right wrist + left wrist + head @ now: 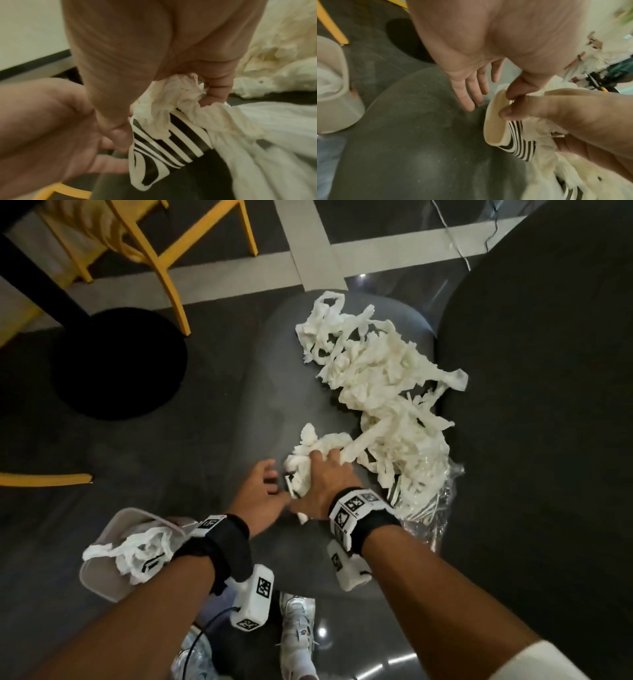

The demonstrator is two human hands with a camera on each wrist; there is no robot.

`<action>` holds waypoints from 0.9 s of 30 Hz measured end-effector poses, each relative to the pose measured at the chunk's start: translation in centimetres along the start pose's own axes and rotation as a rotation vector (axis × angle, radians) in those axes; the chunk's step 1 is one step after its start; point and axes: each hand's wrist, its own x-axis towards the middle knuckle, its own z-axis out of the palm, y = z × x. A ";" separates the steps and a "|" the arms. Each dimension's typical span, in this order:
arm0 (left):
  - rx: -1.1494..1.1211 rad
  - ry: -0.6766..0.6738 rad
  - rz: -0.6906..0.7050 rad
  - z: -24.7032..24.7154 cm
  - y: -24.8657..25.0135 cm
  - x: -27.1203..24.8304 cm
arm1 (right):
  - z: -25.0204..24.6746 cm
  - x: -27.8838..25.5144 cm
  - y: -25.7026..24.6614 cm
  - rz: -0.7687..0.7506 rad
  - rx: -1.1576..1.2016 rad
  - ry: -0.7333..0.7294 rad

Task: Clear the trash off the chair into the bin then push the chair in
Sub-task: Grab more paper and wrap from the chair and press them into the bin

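Note:
A heap of white shredded tissue [376,378] covers the right half of the grey chair seat [270,364]. My right hand [322,474] grips a wad of tissue [181,94] together with a crushed black-and-white striped paper cup [171,143] at the seat's near edge. Its thumb and fingers pinch the cup's rim [494,108]. My left hand [263,487] hovers just left of it, fingers straight, thumb near the cup rim, holding nothing. The pale bin [99,580] stands on the floor at lower left with white tissue inside.
Crinkled clear plastic wrap [442,501] lies at the seat's right edge. A dark round table [548,405] is beside the chair on the right. A yellow chair [154,251] and a black table base [120,364] stand at upper left. My shoes [298,628] are below.

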 end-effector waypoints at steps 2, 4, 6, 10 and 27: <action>-0.157 0.004 -0.045 -0.4 0.2 -0.6 | 0.8 -0.8 -1.5 -0.020 0.123 -0.014; -0.451 0.007 -0.161 -1.5 0.9 -1.3 | 1.4 -1.3 -3.2 -0.064 0.229 0.024; -0.716 -0.074 -0.253 -2.9 1.0 -1.6 | 1.9 -1.3 -4.6 -0.105 0.304 0.058; -0.661 -0.189 -0.180 -5.5 -0.9 -1.7 | 1.9 -0.9 -5.4 -0.200 0.383 0.018; -0.345 -0.017 -0.084 -3.8 -1.5 -2.1 | 1.7 0.9 -1.7 -0.299 0.156 -0.088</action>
